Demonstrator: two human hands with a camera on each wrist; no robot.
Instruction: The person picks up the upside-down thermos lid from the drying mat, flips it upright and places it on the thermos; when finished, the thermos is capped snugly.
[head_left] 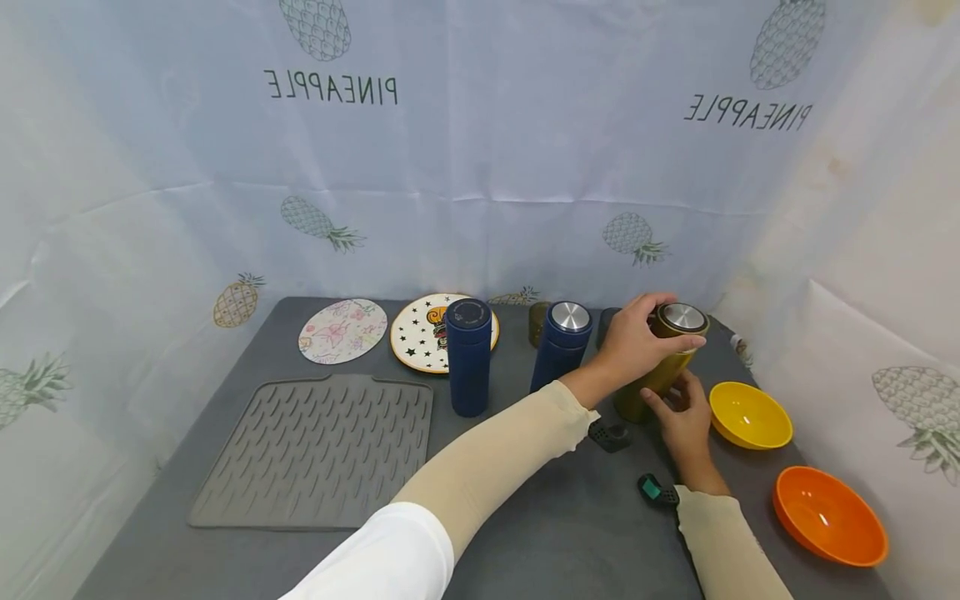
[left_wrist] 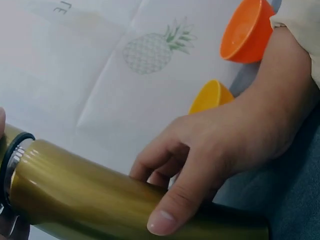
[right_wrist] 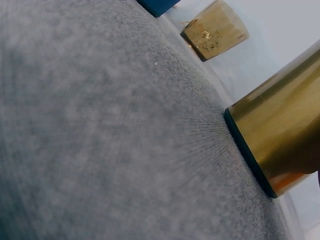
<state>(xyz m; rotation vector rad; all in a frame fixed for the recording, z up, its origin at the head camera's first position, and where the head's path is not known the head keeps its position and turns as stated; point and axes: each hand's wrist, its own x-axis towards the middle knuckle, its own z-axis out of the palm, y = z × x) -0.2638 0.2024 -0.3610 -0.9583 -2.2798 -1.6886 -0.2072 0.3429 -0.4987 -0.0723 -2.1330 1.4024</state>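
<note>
The grey counter [head_left: 525, 533] is being worked at its far right end, where the gold flask [head_left: 660, 367] is being held by both hands at once. The flask is standing with its base on the cloth and its steel top [head_left: 683, 317] tipped toward one o'clock, so its long axis is running from seven o'clock up to one. The left hand [head_left: 637, 342] is being reached across from eight o'clock, and its fingers are being wrapped round the neck just under the top. The right hand [head_left: 686, 417] is being brought in from five o'clock; its fingers [left_wrist: 165, 220] are being curled against the lower body, thumb pressed on the gold wall. The base is closest to the right hand, the cap to the left. The yellow bowl [head_left: 750, 414] is lying just beside the flask at three o'clock, and the orange bowl [head_left: 828, 515] farther off at four. Two blue flasks [head_left: 469, 358] are standing apart at nine o'clock.
</note>
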